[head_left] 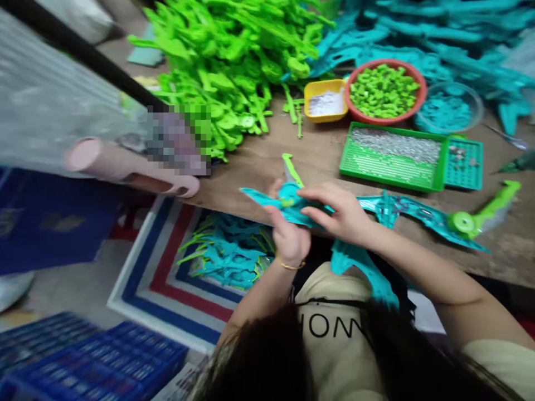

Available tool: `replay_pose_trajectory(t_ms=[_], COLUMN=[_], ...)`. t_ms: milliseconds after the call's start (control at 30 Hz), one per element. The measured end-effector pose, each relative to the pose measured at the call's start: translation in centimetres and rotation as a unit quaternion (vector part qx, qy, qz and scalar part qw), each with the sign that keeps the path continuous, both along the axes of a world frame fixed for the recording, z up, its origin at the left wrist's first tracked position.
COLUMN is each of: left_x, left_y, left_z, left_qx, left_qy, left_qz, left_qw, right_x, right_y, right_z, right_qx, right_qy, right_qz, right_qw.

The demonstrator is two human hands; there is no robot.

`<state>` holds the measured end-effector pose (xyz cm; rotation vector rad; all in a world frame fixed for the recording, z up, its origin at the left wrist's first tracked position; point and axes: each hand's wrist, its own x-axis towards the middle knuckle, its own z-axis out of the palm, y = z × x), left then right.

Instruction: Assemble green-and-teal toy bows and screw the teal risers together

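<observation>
A teal plastic toy bow [371, 204] with lime-green end pieces lies along the table's front edge, its grip hanging down over my lap. My left hand [290, 236] wraps around its left end from below, thumb on the near side. My right hand [340, 214] reaches over the same end, fingertips pressed on it beside a round teal piece [289, 192]. A lime-green arm [292, 170] sticks up behind that round piece. At the far right end, another lime-green arm [493, 209] with a round hub rests on the table. Motion blurs the fingertips slightly.
Lime-green parts [234, 50] and teal parts [418, 33] are heaped at the back. A red bowl [348, 99], yellow tub [325, 118], clear bowl [476, 114] and green tray [388, 182] hold small pieces. Below left is a striped box [167, 301] with bows; blue crates [100, 362] stand nearby.
</observation>
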<state>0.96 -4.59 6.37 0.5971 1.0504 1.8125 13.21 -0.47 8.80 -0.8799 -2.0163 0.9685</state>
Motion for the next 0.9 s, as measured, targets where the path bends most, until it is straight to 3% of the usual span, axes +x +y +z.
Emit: replay_pose_trajectory(t_ms=[67,133,200,267,300,367,467,567,633,733,800,900], left_x=[-2.4,-4.9,-6.7,-7.1,-6.8,-5.5,-3.9,-4.6,-6.0,-7.3,-7.1,-5.5], left_y=[1.0,2.1,3.0,3.4,3.3,2.6,1.2,0.4,0.3,-0.1,-0.5,-0.5], left_z=[1.4,2.8,3.9,4.6,4.6,4.4,3.8,4.2,4.6,4.3,3.7,3.5], left_qx=[0.030,0.053,0.092,0.076,0.061,0.052,0.054,-0.044,-0.115,-0.184,-0.207,-0.217], left_qy=[-0.026,-0.051,-0.062,-0.079,-0.080,-0.049,0.027,0.038,0.039,0.018,-0.026,-0.083], left_qz=[0.008,0.031,0.083,0.055,0.015,-0.057,-0.103,-0.177,-0.230,-0.388,-0.504,-0.595], left_qw=[0.999,0.997,0.990,0.992,0.995,0.996,0.993,0.982,0.966,0.903,0.838,0.770], right_x=[1.9,3.7,4.7,4.5,3.9,2.1,-0.5,-0.9,0.4,4.1,6.8,10.4], right_y=[-0.9,-2.2,-3.6,-4.7,-5.0,-5.3,-5.1,-4.5,-3.8,-2.4,-1.4,-0.2], right_z=[-0.6,-1.2,-1.6,-1.8,-1.8,-1.4,-0.6,0.3,0.6,0.4,0.0,0.3], right_qx=[0.002,-0.069,-0.206,-0.309,-0.321,-0.269,-0.125,-0.006,0.084,0.192,0.232,0.258], right_qy=[-0.009,-0.015,0.011,0.060,0.077,0.076,0.006,-0.071,-0.119,-0.197,-0.233,-0.260], right_qz=[-0.068,-0.056,0.101,0.249,0.265,0.194,0.074,0.077,0.032,-0.053,-0.044,-0.004], right_qw=[0.998,0.996,0.973,0.916,0.906,0.940,0.989,0.994,0.989,0.960,0.943,0.931])
